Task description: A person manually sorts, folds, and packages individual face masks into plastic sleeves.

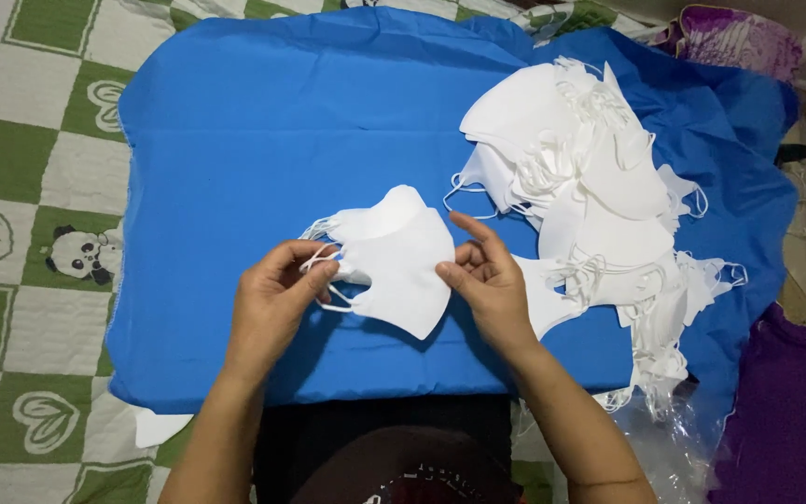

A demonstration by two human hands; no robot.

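Head camera is looking down as the left hand (272,299) is pinching the ear loops (324,271) of a small stack of white masks (398,261), while the right hand (487,280) is gripping its opposite edge. The stack is lying on the blue cloth (263,140), beside a larger mask pile (590,187).

Both arms are bare, with no sleeves; the left hand (272,299) and right hand (489,285) wear no gloves or rings; dark clothes show below.

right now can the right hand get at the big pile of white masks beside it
Probably yes. The right hand pinches the edge of the stacked masks, and the pile of white masks lies just beside it on the blue cloth, nothing between them.
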